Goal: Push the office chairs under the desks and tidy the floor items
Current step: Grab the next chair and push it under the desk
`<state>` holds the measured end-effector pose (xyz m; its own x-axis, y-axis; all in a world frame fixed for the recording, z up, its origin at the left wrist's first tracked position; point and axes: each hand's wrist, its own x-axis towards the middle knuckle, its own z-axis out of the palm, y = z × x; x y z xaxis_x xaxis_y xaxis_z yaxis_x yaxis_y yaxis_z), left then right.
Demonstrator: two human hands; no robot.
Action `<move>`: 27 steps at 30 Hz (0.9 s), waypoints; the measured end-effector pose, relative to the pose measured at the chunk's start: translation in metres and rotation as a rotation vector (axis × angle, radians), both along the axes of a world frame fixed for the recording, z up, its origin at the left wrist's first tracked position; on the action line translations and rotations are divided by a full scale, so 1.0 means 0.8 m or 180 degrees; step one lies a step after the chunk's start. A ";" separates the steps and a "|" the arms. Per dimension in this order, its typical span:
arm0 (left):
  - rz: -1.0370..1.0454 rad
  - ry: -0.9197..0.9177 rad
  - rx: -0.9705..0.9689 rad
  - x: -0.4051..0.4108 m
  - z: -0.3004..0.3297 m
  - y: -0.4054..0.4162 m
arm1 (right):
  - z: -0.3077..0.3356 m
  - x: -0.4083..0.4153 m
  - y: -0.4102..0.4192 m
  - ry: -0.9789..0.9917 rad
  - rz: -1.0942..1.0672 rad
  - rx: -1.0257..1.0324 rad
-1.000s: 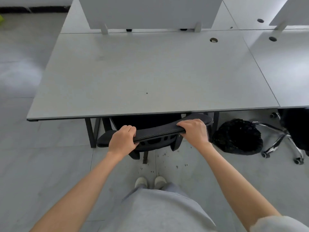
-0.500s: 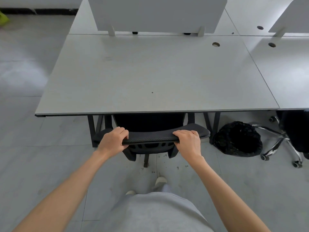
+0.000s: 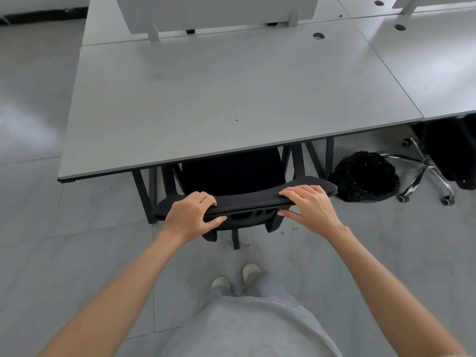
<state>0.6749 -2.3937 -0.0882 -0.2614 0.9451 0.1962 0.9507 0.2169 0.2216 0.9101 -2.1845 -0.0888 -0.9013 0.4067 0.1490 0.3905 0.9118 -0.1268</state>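
Observation:
A black mesh office chair [image 3: 247, 202] stands at the front edge of a grey desk [image 3: 206, 99], its seat tucked beneath the top and only its backrest rim sticking out. My left hand [image 3: 192, 217] grips the left part of the rim, thumb underneath. On the right part rests my right hand [image 3: 307, 207], fingers over the top and thumb below, held more loosely. A black bin bag [image 3: 365, 177] sits on the floor to the right of the desk legs.
A second chair with a chrome star base [image 3: 425, 173] stands under the neighbouring desk [image 3: 438, 73] on the right. A white divider screen [image 3: 213, 11] runs along the desk's far edge. Grey tiled floor [image 3: 64, 253] lies to the left and behind me.
The chair's backrest has straightened from a tilt to nearly parallel with the desk edge. I have stepped back a little, and my right hand's fingers have loosened on the rim.

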 end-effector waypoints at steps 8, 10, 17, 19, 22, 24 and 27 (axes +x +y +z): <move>0.0303 0.0122 0.0120 0.035 -0.006 0.010 | 0.011 0.014 0.024 0.0002 0.0158 -0.0330; 0.0346 0.0132 0.0137 0.044 -0.007 0.016 | 0.014 0.017 0.033 -0.0010 0.0191 -0.0380; 0.0421 -0.0067 0.0277 0.040 -0.011 0.004 | 0.003 0.016 0.018 0.0230 0.0075 -0.0338; 0.0452 -0.0084 0.0270 0.041 -0.009 0.003 | 0.006 0.015 0.019 0.0197 0.0091 -0.0380; 0.0458 -0.0096 0.0185 0.042 -0.006 0.003 | 0.008 0.015 0.020 0.0099 0.0066 -0.0454; 0.0471 -0.0128 0.0173 0.043 -0.003 0.003 | 0.008 0.016 0.019 0.0088 0.0040 -0.0435; 0.0468 -0.0223 0.0161 0.048 0.000 -0.001 | 0.011 0.014 0.021 0.0007 0.0067 -0.0483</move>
